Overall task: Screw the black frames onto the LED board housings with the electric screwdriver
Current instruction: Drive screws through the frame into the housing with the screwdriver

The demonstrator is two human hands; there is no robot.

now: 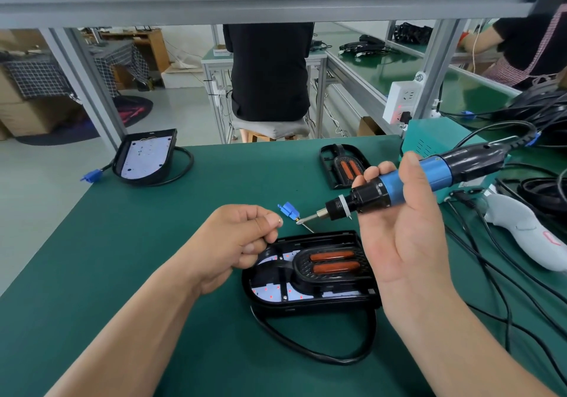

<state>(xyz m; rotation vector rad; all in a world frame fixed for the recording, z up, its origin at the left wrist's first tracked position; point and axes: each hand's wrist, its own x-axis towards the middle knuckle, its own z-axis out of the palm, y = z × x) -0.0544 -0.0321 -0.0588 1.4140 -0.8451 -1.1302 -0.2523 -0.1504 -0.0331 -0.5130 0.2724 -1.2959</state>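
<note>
Two bare hands hover over the green table (138,258). Nearest its front edge, a black cable (310,350) loops out from the LED board housing (306,304), which lies flat right of the surface's middle. A black frame (333,263) with two orange bars is seated in it, and the white board with red dots shows through the openings.

Above the housing's left end, the left hand (242,240) has its fingers curled in, thumb and forefinger pinching a small shiny piece (279,220), too small to name. The right hand (402,231), palm toward the camera, has its fingers wrapped round the electric screwdriver (429,179). The tool is held clear of the surface, its bit slanting down and left, with the tip just above the housing's far rim and just beside a blue connector (289,209).

Farther back, a spare frame (340,165) lies near the far edge, and a second housing (145,157), white board up, sits at the far left corner. A grey tool (521,234) and tangled cords lie along the right edge, and a green box (429,139) stands at the far right. Beyond the table, a person in black (267,71) sits on a stool.
</note>
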